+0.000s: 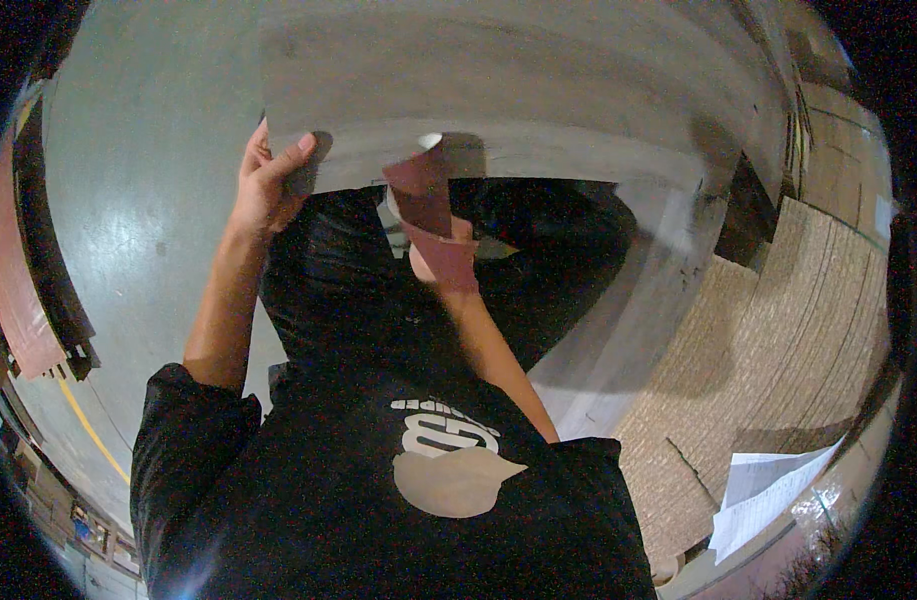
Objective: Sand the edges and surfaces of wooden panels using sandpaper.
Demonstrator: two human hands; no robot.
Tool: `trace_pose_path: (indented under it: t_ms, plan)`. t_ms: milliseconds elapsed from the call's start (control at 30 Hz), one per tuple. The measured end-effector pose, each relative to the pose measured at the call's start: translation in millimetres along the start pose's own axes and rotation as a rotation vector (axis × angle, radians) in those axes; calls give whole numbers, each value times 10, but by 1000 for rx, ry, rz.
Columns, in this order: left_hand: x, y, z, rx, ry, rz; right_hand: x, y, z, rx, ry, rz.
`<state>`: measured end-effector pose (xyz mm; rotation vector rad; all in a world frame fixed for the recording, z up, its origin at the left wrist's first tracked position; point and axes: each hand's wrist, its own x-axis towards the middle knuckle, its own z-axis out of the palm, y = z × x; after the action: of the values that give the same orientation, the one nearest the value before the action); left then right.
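Note:
A wide grey-brown panel (518, 90) spans the top middle, its near edge above my legs. My left hand (271, 190) is closed round the panel's near left corner, thumb on top and fingers beneath. Below the middle of that near edge, my right hand (425, 267) is closed on a curled, reddish-brown piece of sandpaper (423, 195). The sandpaper hides most of my right fingers, and its upper end overlaps the panel's edge. A light patch shows at its top. Whether it presses on the panel I cannot tell.
Stacked brown boards (768, 350) with rough, ridged faces stand at the right. White printed sheets of paper (773, 490) lie on them at the lower right. A reddish board (18, 270) and dark pieces are at the far left, near a yellow floor line (93, 430).

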<state>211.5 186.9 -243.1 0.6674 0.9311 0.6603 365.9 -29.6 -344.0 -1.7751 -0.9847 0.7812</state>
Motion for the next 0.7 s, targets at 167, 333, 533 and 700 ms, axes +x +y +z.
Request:
trace_pose_path:
  t_ms: [167,333,533,700]
  plan:
    - [-21,-58,-2,-48,-35,38,-428,110,-241,77,20,74]
    - [67,-190,-132,-173,-121,131,-645,-279,-668,-698,19,-355]
    - [88,-270,-146,-110,-79,77,-1509,-158,-1079,-477,-50,132]
    - [85,-248,-75,-78,-54,91,-1421,-88,-1596,-34,-394,46]
